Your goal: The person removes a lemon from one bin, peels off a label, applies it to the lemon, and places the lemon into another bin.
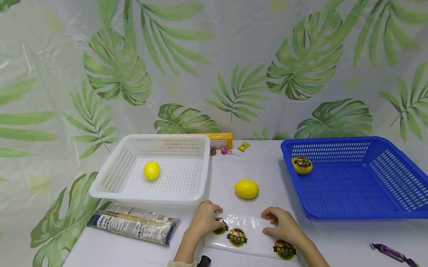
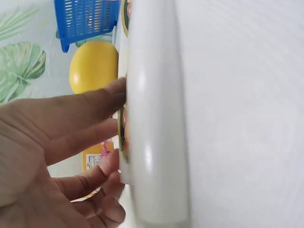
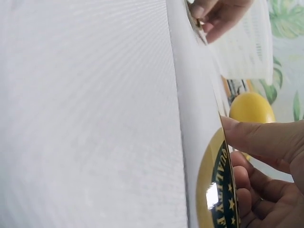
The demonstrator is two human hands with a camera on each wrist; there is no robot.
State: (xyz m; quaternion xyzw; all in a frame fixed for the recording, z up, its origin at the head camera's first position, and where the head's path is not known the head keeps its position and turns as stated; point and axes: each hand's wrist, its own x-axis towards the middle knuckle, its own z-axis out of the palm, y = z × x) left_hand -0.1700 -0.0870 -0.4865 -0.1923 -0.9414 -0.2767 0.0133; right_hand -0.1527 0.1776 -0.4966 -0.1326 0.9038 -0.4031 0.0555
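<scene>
A glossy sheet of white film with round black-and-gold fruit stickers (image 1: pixel 236 237) lies at the front middle of the table, its near edge bulging up in the left wrist view. My left hand (image 1: pixel 205 220) rests at the sheet's left end, thumb tip on its face beside a sticker and fingers loosely bent. At the right part, my right hand (image 1: pixel 283 225) touches the sheet with thumb and bent fingers apart. Just beyond the sheet sits a plain yellow lemon (image 1: pixel 246 189). Another lemon (image 1: pixel 302 165), bearing a sticker, lies in the blue basket (image 1: pixel 299 193).
A white basket (image 1: pixel 198 192) holding one lemon (image 1: pixel 152 170) stands at the left. In front of it lies a printed clear packet (image 1: pixel 135 224). An orange box (image 1: pixel 221 140), lollipop (image 1: pixel 224 150) and yellow wrapped candy (image 1: pixel 243 146) are at the back; a purple-wrapped candy (image 1: pixel 394 254) lies front right.
</scene>
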